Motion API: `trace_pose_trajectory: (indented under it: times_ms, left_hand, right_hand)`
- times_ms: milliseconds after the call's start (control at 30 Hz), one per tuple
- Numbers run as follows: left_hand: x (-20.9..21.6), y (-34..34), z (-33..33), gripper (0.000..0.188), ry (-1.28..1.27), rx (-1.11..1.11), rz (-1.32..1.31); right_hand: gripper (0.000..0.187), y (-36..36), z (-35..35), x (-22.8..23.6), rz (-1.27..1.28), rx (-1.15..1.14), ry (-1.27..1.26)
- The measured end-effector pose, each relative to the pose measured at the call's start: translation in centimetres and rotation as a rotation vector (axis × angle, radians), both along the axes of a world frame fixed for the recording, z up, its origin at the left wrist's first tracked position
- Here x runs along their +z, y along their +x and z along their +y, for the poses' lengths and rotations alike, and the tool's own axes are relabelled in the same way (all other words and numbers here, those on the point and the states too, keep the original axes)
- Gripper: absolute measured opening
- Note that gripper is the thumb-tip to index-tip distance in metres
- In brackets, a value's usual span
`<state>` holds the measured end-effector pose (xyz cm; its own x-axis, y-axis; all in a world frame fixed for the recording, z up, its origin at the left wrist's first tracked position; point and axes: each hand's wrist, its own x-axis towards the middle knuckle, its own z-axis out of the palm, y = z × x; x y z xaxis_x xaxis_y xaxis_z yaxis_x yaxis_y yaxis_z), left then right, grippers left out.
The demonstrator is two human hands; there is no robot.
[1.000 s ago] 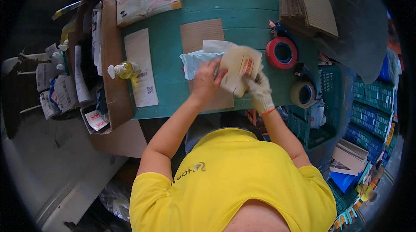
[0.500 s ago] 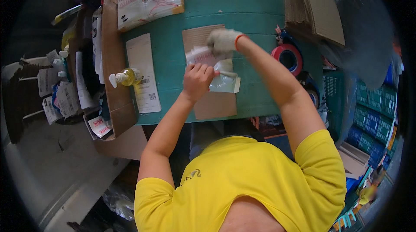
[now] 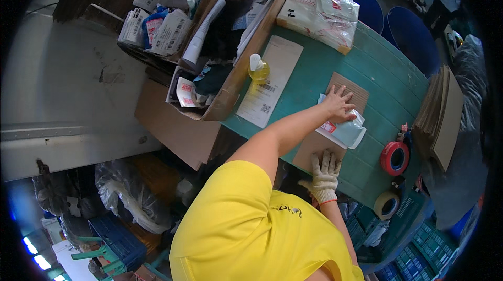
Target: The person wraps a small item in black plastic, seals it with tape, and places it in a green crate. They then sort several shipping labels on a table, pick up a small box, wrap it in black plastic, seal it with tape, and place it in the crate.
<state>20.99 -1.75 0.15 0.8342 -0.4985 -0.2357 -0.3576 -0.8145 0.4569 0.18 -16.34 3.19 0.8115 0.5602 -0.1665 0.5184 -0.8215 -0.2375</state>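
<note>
Cardboard (image 3: 335, 118) — a flat brown sheet — lies on the green bench (image 3: 377, 71) right of centre in the frame, and a pale plastic pouch (image 3: 343, 129) with a red label is pressed onto it. The bare left hand (image 3: 339, 105) is laid flat on the pouch, its fingers spread apart and gripping nothing. The gloved right hand (image 3: 325, 172) is rested palm-down on the lower edge of the cardboard, fingers likewise extended and apart, with nothing held. As far as can be judged, the pouch has been placed and is being smoothed against the sheet; no wrapping or taping is seen to be done, since the red tape roll (image 3: 394, 158) and the tan tape roll (image 3: 386, 205) lie untouched at the lower right, near the bench edge.

To the left of the hands a long white paper sheet (image 3: 270, 82) is spread, with a small yellow pump bottle (image 3: 258, 69) standing on it. A bagged white package (image 3: 319, 13) is set at the upper centre, and a stack of flat cardboard (image 3: 440, 113) at the right edge. An open carton (image 3: 220, 45) crammed with boxes and tubes fills the upper left — beyond it, bare grey floor. Plastic crates are seen at the lower right.
</note>
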Motion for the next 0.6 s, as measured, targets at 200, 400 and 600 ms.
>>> trace_pose_trajectory:
  times_ms: [200, 400, 600]
  left_hand:
    - [-0.1, -4.8, -0.4, 0.081, 0.042, 0.002, 0.047]
    - [3.0, -12.9, -0.7, 0.095, 0.042, -0.207, 0.140]
    - [-0.2, -9.1, 1.7, 0.049, -0.889, 0.107, 1.011]
  right_hand:
    - [0.039, -2.4, -0.8, -0.7, -0.370, 0.014, 0.099]
    - [0.016, 0.9, -2.4, 6.6, -0.168, 0.036, 0.089]
    - [0.033, 10.2, -3.7, 4.5, 0.421, -0.139, 0.396]
